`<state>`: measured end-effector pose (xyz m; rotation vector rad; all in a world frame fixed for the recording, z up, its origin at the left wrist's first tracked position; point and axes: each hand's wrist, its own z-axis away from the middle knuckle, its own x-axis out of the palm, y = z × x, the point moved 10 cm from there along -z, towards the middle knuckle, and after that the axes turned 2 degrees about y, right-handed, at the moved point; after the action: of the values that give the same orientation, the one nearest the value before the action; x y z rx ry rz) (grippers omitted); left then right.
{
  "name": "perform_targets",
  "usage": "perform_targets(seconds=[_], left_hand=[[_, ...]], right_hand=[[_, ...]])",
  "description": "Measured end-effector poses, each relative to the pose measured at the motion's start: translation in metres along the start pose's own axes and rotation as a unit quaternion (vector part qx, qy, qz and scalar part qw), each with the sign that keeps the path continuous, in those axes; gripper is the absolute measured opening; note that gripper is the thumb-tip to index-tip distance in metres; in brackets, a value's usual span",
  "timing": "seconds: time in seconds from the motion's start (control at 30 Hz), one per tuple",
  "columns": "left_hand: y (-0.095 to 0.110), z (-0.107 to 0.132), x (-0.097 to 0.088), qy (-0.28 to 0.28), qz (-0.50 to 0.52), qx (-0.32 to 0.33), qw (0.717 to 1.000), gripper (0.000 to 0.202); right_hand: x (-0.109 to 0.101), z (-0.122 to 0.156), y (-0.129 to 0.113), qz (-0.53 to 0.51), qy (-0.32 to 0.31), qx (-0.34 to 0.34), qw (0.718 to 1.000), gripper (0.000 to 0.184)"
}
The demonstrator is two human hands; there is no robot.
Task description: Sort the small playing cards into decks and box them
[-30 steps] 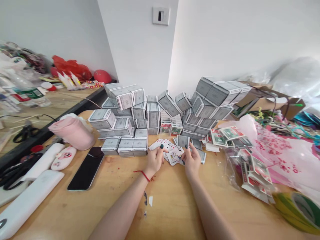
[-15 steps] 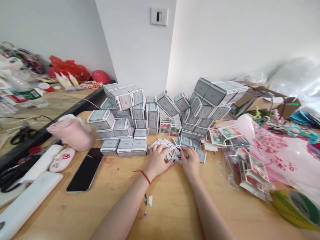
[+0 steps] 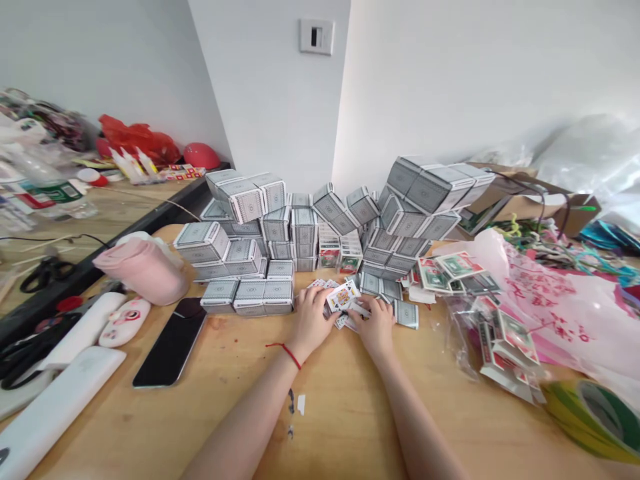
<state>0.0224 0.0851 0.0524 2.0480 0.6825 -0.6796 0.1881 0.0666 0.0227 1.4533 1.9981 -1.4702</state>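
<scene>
Both of my hands rest on a small heap of loose miniature playing cards (image 3: 344, 296) at the middle of the wooden table (image 3: 350, 413). My left hand (image 3: 311, 319), with a red string on its wrist, curls its fingers round the left side of the cards. My right hand (image 3: 375, 327) presses in on the cards from the right, fingers bent. A face-up court card sticks up between the hands. Just behind stands a wall of grey-patterned card decks (image 3: 320, 220), several stacked and some tilted.
A black phone (image 3: 171, 341), a pink roll (image 3: 143, 270), white cases (image 3: 60, 393) and scissors (image 3: 20, 350) lie at left. Pink plastic bags with red-green card packs (image 3: 505, 340) fill the right. A green tape roll (image 3: 595, 417) sits at lower right.
My hands have drawn closer together, gathering the spread cards into a tighter heap; a court card now stands up between them. The view shifted slightly.
</scene>
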Motion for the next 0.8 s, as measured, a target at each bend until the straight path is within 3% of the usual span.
perform_targets(seconds=[0.13, 0.3, 0.4, 0.47, 0.67, 0.8], left_hand=[[-0.007, -0.002, -0.002, 0.013, 0.054, -0.016, 0.998, 0.04], [-0.032, -0.002, -0.004, 0.056, 0.12, -0.096, 0.987, 0.029], [-0.038, -0.001, -0.002, 0.061, 0.136, -0.112, 0.982, 0.028], [-0.039, -0.001, -0.001, 0.06, 0.145, -0.116, 0.981, 0.024], [-0.043, 0.001, 0.0, 0.062, 0.188, -0.132, 0.971, 0.019], [-0.046, 0.003, -0.001, 0.071, 0.228, -0.157, 0.958, 0.016]], right_hand=[[0.003, -0.003, 0.003, -0.101, -0.015, 0.024, 0.994, 0.039], [0.007, -0.004, 0.006, -0.188, -0.034, 0.072, 0.979, 0.034], [0.005, -0.004, 0.012, -0.248, -0.023, 0.111, 0.962, 0.032], [0.008, -0.003, 0.018, -0.33, -0.019, 0.153, 0.931, 0.031], [0.03, 0.003, 0.033, -0.57, -0.018, 0.272, 0.775, 0.029], [0.041, 0.002, 0.02, -0.632, -0.075, 0.268, 0.723, 0.026]])
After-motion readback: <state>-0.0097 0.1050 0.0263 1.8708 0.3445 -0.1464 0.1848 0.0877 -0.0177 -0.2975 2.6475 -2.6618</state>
